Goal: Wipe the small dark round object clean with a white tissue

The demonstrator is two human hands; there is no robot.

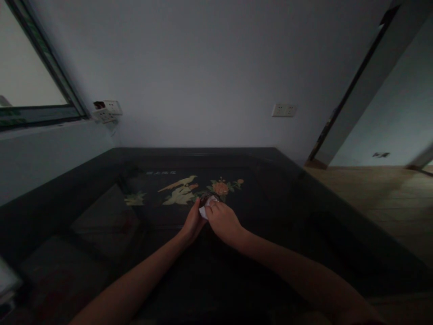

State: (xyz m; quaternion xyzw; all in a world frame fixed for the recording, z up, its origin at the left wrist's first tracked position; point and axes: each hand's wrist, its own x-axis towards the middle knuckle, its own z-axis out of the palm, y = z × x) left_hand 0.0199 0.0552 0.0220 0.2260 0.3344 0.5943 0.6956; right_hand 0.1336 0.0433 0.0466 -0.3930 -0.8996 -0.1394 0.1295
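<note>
White wad (203,212): paper or cloth, cannot tell which, is sitting bunched under the right fingers and is showing just to their left.
Right hand (223,220): is clamping curled fingers on the wad and is holding it against the dark object.
Dark shiny object (203,199): is resting between the two hands, its curved rim peeking just beyond the right fingers; hands and wad are hiding its full shape.
Left hand (192,222): is gripping the dark object from its left side, most of its fingers lying out of sight.
Tabletop (274,198): dark and glossy, is stretching beneath both hands; whether the object is touching it, I cannot tell.
Bird picture (181,183): is decorating the surface beyond the left hand.
Orange flower (220,188): is spreading among green leaves just beyond the right hand.
Wall sockets (284,110): are facing the hands from the wall (203,90), well beyond and right of the right hand.
Window (30,63): is standing far to the left of the left hand.
Floor (379,198): is showing well to the right of the right hand, past the table's edge.
</note>
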